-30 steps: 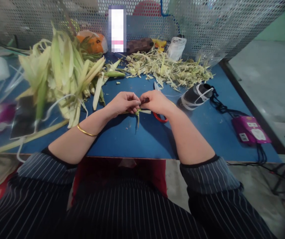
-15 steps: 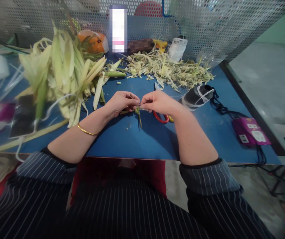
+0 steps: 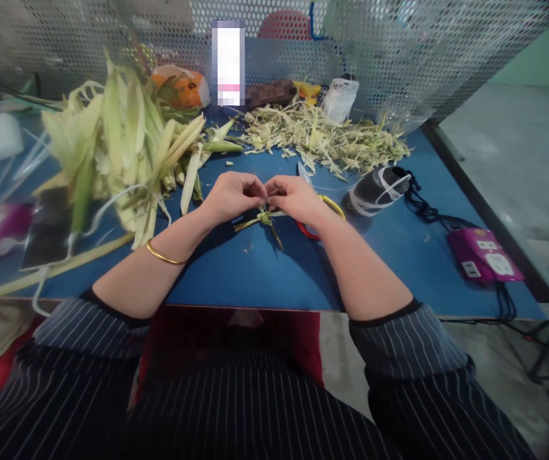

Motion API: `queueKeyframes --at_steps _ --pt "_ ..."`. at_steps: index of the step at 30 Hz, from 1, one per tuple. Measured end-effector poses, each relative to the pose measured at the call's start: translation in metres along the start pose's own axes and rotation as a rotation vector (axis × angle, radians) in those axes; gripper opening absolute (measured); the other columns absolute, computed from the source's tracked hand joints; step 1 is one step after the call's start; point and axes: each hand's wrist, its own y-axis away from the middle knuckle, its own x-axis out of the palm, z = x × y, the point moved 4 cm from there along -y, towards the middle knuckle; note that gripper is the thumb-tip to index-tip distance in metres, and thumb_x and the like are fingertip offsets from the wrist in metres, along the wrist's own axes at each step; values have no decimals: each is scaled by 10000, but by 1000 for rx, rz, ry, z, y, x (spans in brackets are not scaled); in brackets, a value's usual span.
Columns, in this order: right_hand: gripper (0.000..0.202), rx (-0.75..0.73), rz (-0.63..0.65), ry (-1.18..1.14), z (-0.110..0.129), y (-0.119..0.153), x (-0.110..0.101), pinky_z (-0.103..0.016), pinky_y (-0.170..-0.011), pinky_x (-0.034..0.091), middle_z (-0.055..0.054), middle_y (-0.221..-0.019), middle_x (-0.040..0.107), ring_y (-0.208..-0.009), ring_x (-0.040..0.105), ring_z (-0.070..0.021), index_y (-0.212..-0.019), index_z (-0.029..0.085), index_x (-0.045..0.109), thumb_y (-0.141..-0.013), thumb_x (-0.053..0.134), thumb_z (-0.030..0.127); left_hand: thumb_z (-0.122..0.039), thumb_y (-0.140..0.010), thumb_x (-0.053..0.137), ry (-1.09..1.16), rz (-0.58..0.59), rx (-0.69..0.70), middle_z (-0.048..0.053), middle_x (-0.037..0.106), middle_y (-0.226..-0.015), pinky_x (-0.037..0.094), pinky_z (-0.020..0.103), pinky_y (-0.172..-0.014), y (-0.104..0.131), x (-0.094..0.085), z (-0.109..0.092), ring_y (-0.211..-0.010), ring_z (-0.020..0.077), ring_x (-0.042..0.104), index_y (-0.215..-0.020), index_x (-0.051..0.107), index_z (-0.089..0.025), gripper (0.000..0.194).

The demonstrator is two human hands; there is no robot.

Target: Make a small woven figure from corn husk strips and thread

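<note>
A small knotted piece of green husk (image 3: 265, 218) sits just beneath my fingertips, its loose ends pointing left and down. My left hand (image 3: 238, 195) is pinched closed above it. My right hand (image 3: 289, 195) pinches from the other side, the fingertips of both hands meeting. What they pinch is too small to tell. Scissors with red and yellow handles (image 3: 332, 205) lie partly under my right wrist. To the right, a black spool (image 3: 374, 190) wound with white thread lies on its side, and a thin thread runs from it toward the scissors.
Large pale husks (image 3: 125, 128) are heaped at the left, beside a dark phone (image 3: 48, 227) with a white cable. Shredded husk (image 3: 322, 137) covers the back of the blue table (image 3: 236, 281). A purple box (image 3: 485, 254) with black cords lies at right.
My hands have shifted slightly up and closer together, showing more of the knotted husk below them. My right hand has moved off the yellow scissor handle, which shows more.
</note>
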Motion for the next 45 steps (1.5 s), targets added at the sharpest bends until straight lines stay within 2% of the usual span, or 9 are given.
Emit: queueKeyframes --at_steps 5,10,17,25,31,35,38,41,45 --pt "174 73 -20 12 -3 1 -1 -228 -560 504 -7 -756 705 -586 661 -108 -840 170 650 -787 600 12 -161 -744 630 -287 -111 166 39 767 -791 454 273 -648 4 -1 -7 -711 165 678 -868 778 -167 194" --pt "183 115 -56 -34 -1 1 4 -184 -507 475 -22 -789 730 -550 651 -78 -880 160 649 -834 552 12 -156 -786 593 -436 -199 203 44 769 -789 450 294 -673 5 0 -6 -740 179 679 -849 790 -194 210" --pt "180 127 -98 -82 -8 -2 6 -163 -499 453 4 -713 701 -545 640 -68 -859 160 702 -809 581 36 -144 -786 608 -318 -238 170 39 764 -820 483 290 -743 1 2 4 -770 170 671 -835 793 -197 199" --pt "129 118 -167 -124 -9 0 4 -194 -526 457 29 -620 624 -536 585 -76 -796 165 711 -748 634 74 -125 -769 609 -216 -216 124 33 754 -839 487 294 -781 1 2 0 -795 166 654 -802 773 -204 185" --pt "52 59 -223 -12 -10 -1 2 -232 -562 478 30 -577 604 -530 575 -98 -728 171 686 -741 648 139 -131 -770 618 -199 -230 96 35 757 -844 484 298 -777 1 1 0 -787 167 644 -814 776 -205 180" --pt "97 -22 -279 136 -3 0 -4 -277 -637 496 3 -699 655 -583 590 -119 -761 182 697 -766 603 156 -161 -777 641 -197 -230 83 34 764 -843 484 295 -764 1 2 2 -762 162 642 -832 782 -199 156" --pt "131 -128 -369 344 2 2 -11 -323 -762 499 -32 -815 673 -721 598 -154 -779 185 715 -761 594 139 -168 -780 647 -178 -241 89 33 765 -837 484 286 -754 1 2 3 -746 154 643 -831 783 -192 147" --pt "246 -153 -450 454 2 2 -15 -344 -818 488 -61 -927 670 -792 584 -170 -898 180 730 -741 568 82 -166 -778 645 -175 -251 88 29 761 -825 485 288 -750 2 2 3 -745 154 642 -816 776 -197 140" --pt "338 -171 -329 406 0 -2 -10 -315 -776 479 -59 -964 656 -780 575 -160 -1024 190 739 -747 585 72 -159 -773 645 -192 -251 88 28 759 -828 490 294 -760 1 2 2 -760 160 645 -811 773 -203 141"
